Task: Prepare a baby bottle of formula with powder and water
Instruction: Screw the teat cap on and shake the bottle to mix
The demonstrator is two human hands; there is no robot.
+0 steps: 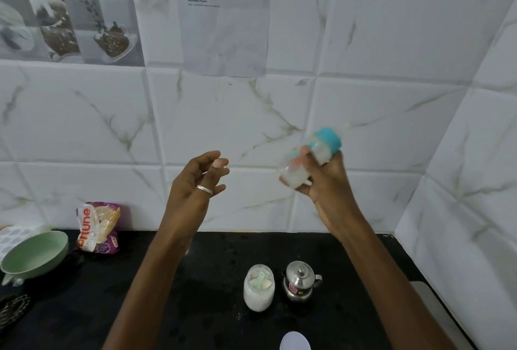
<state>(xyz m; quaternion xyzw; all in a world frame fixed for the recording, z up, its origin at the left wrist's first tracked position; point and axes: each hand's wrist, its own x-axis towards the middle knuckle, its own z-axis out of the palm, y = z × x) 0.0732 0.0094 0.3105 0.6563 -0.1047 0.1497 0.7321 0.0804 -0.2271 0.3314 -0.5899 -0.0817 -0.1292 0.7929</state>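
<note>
My right hand [321, 182] is raised in front of the tiled wall and grips a baby bottle [307, 156] with a turquoise collar; the bottle is tilted, blurred, and holds milky white liquid. To its left my left hand [195, 182] is held up with the fingers loosely curled and nothing in them; a ring is on one finger. Below on the black counter [195, 307] stands an open glass jar of white powder [258, 288] with a pale green scoop inside. A small steel kettle [300, 281] with its lid on stands right beside the jar.
A green bowl [35, 254] and a purple snack packet [98, 228] sit at the counter's back left. A white round lid [295, 341] lies at the near edge. A dark patterned object [11, 310] is at far left. A printed sheet [223, 14] hangs on the wall.
</note>
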